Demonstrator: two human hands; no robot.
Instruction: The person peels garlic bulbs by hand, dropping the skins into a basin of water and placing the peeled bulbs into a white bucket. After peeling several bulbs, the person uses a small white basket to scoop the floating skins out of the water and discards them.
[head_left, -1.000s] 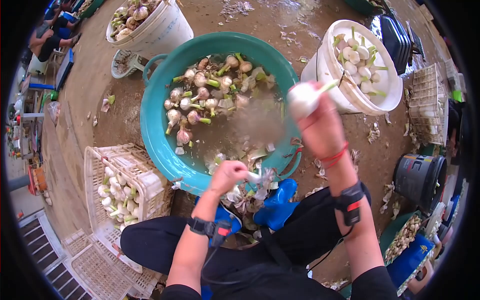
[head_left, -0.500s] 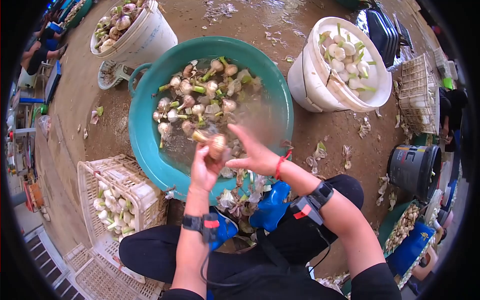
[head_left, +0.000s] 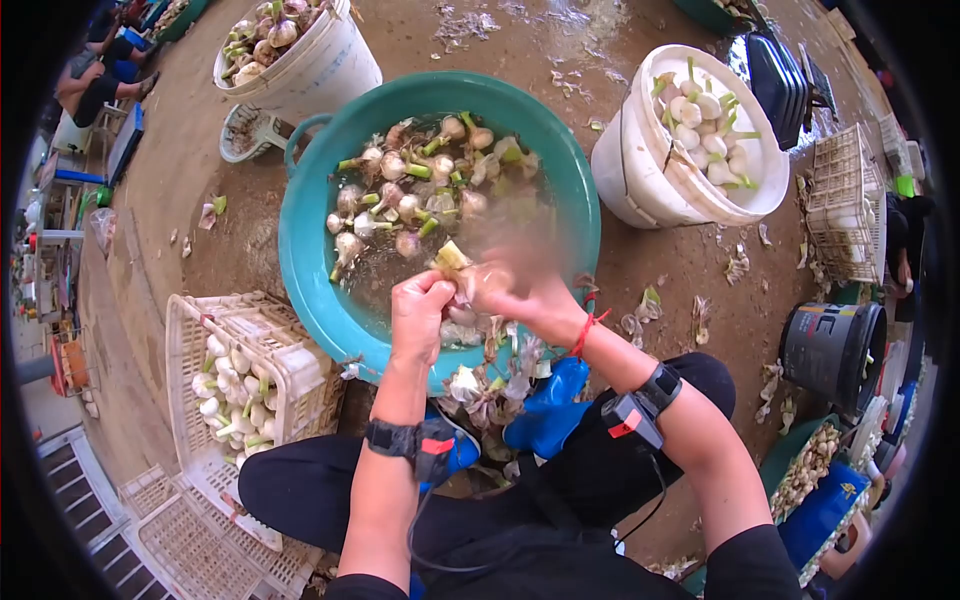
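A round, papery, pale-brown garlic bulb (head_left: pixel 453 258) with a thick, cut, yellow-green stem is hanging between the hands, over the 6 o'clock part of a wide, round, teal plastic tub (head_left: pixel 302 230); the bare left hand (head_left: pixel 418 312) is pinching it near the stem with thumb and curled fingers; the bare right hand (head_left: pixel 540 302) is meeting its 3 o'clock side, too blurred to tell whether its fingers are closing on it. The bulb is probably weighing little and feeling firm under soft, loose skins; wet skins are likely making it slippery and tearing readily, so the stem base is offering the surest hold; the cloves are probably tolerating only moderate squeezing before bruising.

The tub is holding murky water and floating, green-stemmed garlic bulbs (head_left: pixel 408 205); at 2 o'clock from it, a round, white plastic bucket (head_left: pixel 625 190) is holding smooth, white garlic heads (head_left: pixel 712 140); at 11 o'clock, a similar, dirt-streaked white plastic bucket (head_left: pixel 335 68) is brimming with purplish, unpeeled garlic (head_left: pixel 283 32); at 8 o'clock, an off-white, latticed plastic crate (head_left: pixel 292 345) is holding more clean, white bulbs (head_left: pixel 236 400).
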